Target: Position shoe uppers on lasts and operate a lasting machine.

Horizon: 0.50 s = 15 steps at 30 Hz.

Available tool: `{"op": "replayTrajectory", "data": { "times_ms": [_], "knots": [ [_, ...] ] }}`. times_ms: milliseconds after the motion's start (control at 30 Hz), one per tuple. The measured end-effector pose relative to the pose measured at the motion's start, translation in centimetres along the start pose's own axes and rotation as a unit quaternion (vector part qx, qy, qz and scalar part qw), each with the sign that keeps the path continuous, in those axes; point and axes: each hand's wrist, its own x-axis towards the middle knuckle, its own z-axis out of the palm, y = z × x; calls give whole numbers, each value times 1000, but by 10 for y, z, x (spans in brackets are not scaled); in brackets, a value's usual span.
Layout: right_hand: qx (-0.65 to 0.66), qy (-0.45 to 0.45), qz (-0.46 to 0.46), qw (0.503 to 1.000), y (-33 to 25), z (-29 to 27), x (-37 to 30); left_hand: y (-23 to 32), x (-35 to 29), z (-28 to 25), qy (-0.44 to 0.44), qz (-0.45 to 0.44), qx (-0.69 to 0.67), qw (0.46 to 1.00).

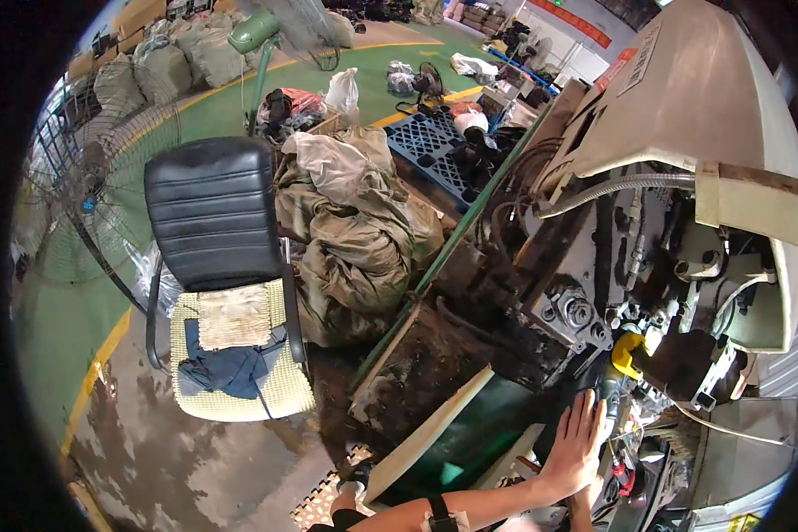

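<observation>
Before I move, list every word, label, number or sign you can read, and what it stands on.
None is clear enough to quote.
Pale machine cover: white label and red label, print too small.
Back wall: red banner, too small.
Lower right edge: yellow label, blurred.
Wire-cage fan: blue mark, too small.

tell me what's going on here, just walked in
A person is working with bare hands at a machine full of exposed parts. Their left hand is open, fingers stretched out, just below a yellow part; whether it presses on anything is unclear. The right hand is mostly hidden beneath it, so its grip can't be told. Off to the left stands a black-backed chair with a dark blue cloth on its seat.
</observation>
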Motion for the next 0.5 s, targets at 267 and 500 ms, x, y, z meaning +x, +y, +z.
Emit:
{"op": "replayTrajectory", "data": {
  "times_ms": [267,500],
  "knots": [
    [396,32,-333,855,-119,-48,-50,-3,3,4,90,-5,-206,974],
    [451,34,-355,818,-180,-33,-65,-35,9,-5,40,-61,-415,907]
  ]
}}
